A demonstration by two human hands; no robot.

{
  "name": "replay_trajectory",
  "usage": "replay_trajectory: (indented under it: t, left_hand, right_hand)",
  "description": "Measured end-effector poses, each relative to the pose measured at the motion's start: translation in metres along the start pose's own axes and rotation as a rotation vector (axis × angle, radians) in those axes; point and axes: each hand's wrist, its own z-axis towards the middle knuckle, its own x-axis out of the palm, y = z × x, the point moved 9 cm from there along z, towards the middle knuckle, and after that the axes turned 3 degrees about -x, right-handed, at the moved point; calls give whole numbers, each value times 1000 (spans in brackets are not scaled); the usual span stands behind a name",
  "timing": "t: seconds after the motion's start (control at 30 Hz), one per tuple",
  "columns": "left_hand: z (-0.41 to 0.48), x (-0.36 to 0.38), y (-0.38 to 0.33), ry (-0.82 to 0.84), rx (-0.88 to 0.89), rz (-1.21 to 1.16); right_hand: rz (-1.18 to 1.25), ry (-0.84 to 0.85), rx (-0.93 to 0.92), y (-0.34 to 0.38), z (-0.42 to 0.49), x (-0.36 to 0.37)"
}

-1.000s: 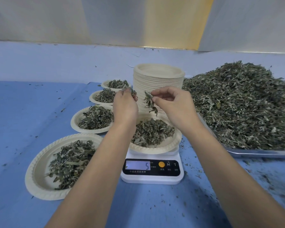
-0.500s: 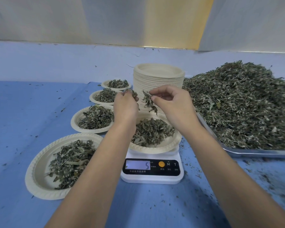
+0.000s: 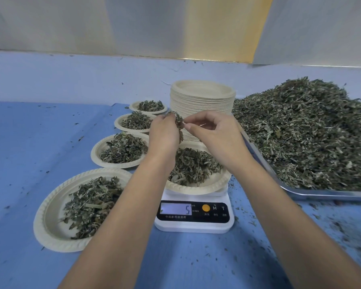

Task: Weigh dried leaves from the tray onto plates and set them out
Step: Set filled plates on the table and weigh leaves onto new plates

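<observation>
A white scale (image 3: 194, 224) reads 5 and carries a cream plate (image 3: 215, 184) heaped with dried leaves. Above it my left hand (image 3: 165, 134) grips a small clump of dried leaves (image 3: 178, 122). My right hand (image 3: 215, 132) hovers close beside it, thumb and forefinger pinched at the clump's edge. A metal tray (image 3: 313, 193) on the right holds a big pile of dried leaves (image 3: 308, 130). Several filled plates line up on the left, the nearest one (image 3: 50, 222) at the front.
A tall stack of cream plates (image 3: 202, 101) stands behind my hands, next to the tray. Blue cloth (image 3: 29, 142) covers the table, with leaf crumbs scattered at the right front. A pale wall runs along the back.
My hands have come closer together above the scale. The leaf clump that my right hand pinched now sits in my left hand. The scale still reads 5.
</observation>
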Motion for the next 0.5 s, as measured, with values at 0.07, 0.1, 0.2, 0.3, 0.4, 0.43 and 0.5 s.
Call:
replay_trajectory:
  t: [0.07,0.1,0.2,0.3,0.4,0.43,0.5]
  left_hand:
    - [-1,3,-1,25,30,44]
    - [-1,5,-3,31,52,79]
    - [-1,7,-7,22,114,191]
    - [-4,11,-12,21,174,285]
    - [-8,11,-16,-2,218,324]
    - [-9,11,-18,-7,228,324]
    - [-11,12,-20,-13,239,323]
  right_hand:
    - [28,11,11,0,0,3]
    - [37,14,18,-1,0,5]
    - [42,13,31,-1,0,7]
    - [31,3,32,-1,-1,6]
    - [40,-12,45,-2,-1,5]
    - [47,-15,51,-2,-1,5]
    - [64,1,57,-2,-1,8]
